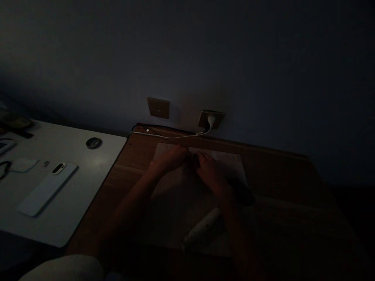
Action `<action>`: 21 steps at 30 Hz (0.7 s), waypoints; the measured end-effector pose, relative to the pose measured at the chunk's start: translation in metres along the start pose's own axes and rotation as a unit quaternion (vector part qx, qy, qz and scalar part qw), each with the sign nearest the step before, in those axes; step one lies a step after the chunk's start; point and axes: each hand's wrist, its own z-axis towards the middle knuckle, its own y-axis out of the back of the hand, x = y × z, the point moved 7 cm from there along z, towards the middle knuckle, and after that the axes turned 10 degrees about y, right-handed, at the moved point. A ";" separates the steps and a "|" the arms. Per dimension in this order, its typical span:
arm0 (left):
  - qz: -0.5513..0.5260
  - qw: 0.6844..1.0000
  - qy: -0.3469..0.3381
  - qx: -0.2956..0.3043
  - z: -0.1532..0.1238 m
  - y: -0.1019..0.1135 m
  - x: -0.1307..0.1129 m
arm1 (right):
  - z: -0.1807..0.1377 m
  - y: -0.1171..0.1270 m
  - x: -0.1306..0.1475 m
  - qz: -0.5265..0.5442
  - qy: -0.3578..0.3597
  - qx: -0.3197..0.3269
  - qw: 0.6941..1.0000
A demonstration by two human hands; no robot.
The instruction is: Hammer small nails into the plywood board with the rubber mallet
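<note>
The light is dim. My left hand (178,154) is closed near the far edge of a pale, flat sheet or board (175,203). Close to it, on the right, my right hand (207,167) also has its fingers curled in. Both sets of fingertips nearly meet, and whatever they hold, if anything, is lost in shadow. A long pale object (202,228) lies slantwise on the sheet, partly covered by my right forearm. A dark rounded shape (243,192) shows on that forearm's other side; I cannot tell whether the two are one thing.
The sheet rests on a wooden table (281,210) against a wall. A white charger (211,121) with a cable is plugged into a socket. On the adjoining white table (88,175) are a pale phone (48,191), a roll of tape (93,143) and other small items.
</note>
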 end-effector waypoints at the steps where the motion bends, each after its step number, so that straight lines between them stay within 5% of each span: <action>1: 0.000 1.000 0.001 -0.003 0.001 -0.001 0.001 | 0.001 -0.002 0.002 -0.006 0.004 -0.006 1.000; 12: -0.032 0.999 0.014 -0.026 0.001 0.001 0.006 | 0.000 0.012 0.009 -0.010 0.060 -0.022 0.998; 18: -0.010 1.000 -0.003 -0.003 -0.001 0.005 0.003 | -0.013 0.017 -0.001 0.089 0.071 0.083 0.990; 21: -0.032 0.999 0.031 -0.004 -0.002 0.008 0.003 | -0.016 0.021 -0.007 0.093 0.064 0.071 0.991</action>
